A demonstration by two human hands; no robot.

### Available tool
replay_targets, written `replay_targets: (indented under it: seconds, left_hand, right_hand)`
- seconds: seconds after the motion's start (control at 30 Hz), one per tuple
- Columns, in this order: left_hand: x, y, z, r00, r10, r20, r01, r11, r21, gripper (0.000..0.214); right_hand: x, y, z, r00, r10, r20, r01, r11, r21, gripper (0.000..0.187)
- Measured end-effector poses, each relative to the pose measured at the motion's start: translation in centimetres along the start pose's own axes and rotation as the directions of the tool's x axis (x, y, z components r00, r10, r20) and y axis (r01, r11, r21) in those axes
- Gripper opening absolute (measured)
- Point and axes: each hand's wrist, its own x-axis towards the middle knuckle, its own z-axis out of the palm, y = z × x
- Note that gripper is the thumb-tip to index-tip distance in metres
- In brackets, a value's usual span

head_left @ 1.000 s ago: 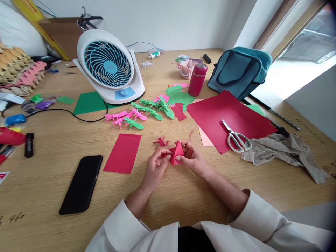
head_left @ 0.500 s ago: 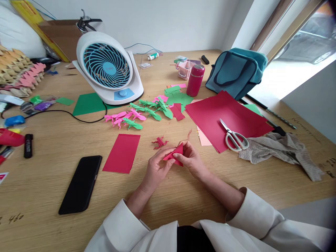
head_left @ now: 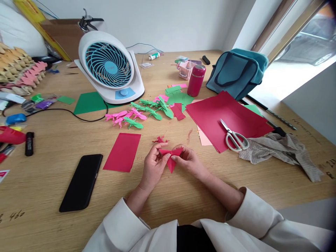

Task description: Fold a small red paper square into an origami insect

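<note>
In the head view, the left hand [head_left: 153,164] and the right hand [head_left: 190,161] each had a pinching grip closed on the folded red paper [head_left: 171,155], held between them just above the tabletop [head_left: 183,199]. A flat red sheet [head_left: 122,152] lay just left of the hands, with a black phone [head_left: 81,182] further left. Scissors [head_left: 234,135] rested on the red paper stack [head_left: 217,112] to the right.

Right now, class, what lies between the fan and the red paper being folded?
In the head view, pink and green folded paper figures lie between the fan and the red paper, plus a small red folded piece close to it.
</note>
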Motion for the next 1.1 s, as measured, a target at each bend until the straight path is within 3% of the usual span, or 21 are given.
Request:
replay_targets:
  seconds: [0.2,0.3,0.5,0.63,0.87,1.1]
  left_hand:
    - [0.2,-0.1,0.0,0.997,-0.049,0.066,0.052,0.998,-0.040,0.029]
    - [0.3,-0.1,0.0,0.994,-0.055,0.099,0.053,0.998,0.022,0.021]
    - [0.1,-0.1,-0.1,0.997,-0.036,0.063,0.026,0.988,0.149,0.019]
    - [0.0,0.0,-0.1,0.997,0.015,0.078,-0.033,0.972,0.232,0.015]
    - [0.0,-0.1,-0.6,0.989,-0.126,0.077,0.133,0.987,-0.094,0.043]
    - [0.3,1.0,-0.4,0.985,-0.080,0.155,0.084,0.996,-0.020,0.035]
  right_hand:
    - [0.4,0.0,0.1,0.995,0.050,-0.082,-0.047,0.998,0.032,0.039]
    - [0.5,0.1,-0.2,0.992,0.056,-0.116,-0.052,0.998,0.040,0.039]
    - [0.5,0.1,-0.7,0.996,-0.041,-0.077,0.039,0.999,-0.026,0.034]
    - [0.7,0.4,-1.1,0.998,0.005,-0.065,-0.007,0.999,-0.042,0.032]
    - [0.8,0.1,-1.4,0.986,0.127,-0.106,-0.121,0.991,0.057,0.037]
    - [0.8,0.1,-1.1,0.980,0.148,-0.135,-0.135,0.986,0.103,0.039]
